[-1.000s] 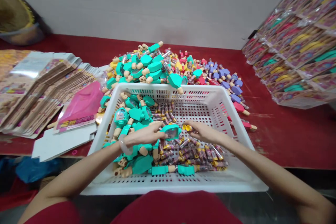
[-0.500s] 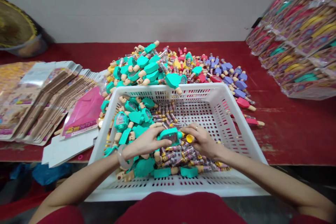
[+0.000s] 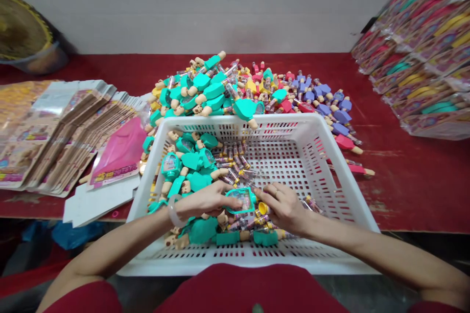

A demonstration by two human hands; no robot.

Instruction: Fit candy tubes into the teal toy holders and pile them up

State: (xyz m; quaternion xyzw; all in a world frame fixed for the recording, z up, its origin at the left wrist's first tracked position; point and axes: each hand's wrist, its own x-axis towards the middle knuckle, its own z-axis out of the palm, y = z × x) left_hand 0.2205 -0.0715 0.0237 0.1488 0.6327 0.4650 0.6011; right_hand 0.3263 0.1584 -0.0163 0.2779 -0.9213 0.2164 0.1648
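Over the white plastic basket (image 3: pixel 253 269), my left hand (image 3: pixel 211 198) grips a teal toy piece (image 3: pixel 241 200) with a clear window facing up; the thumb lies across it. My right hand (image 3: pixel 284 205) is at the toy's right end, its fingers closed around a small tube with a yellow cap (image 3: pixel 263 208); most of the tube is hidden. Beneath the hands lie several clear tubes (image 3: pixel 235 225) with yellow ends. Teal toy pieces with beige animal heads (image 3: pixel 191 160) fill the basket's left side.
Behind the basket is a heap of teal, yellow, red and purple toys (image 3: pixel 213 90) on the red table (image 3: pixel 396 171). Printed card packs (image 3: pixel 69 132) and a pink pack (image 3: pixel 119 151) lie left. Stacked packaged toys (image 3: pixel 422 58) stand right. A round tub (image 3: pixel 33 39) sits back left.
The teal toy has been turned so its window faces up, and both hands are slightly lower. The yellow cap stays by my right fingers. The whole view has shifted a little.
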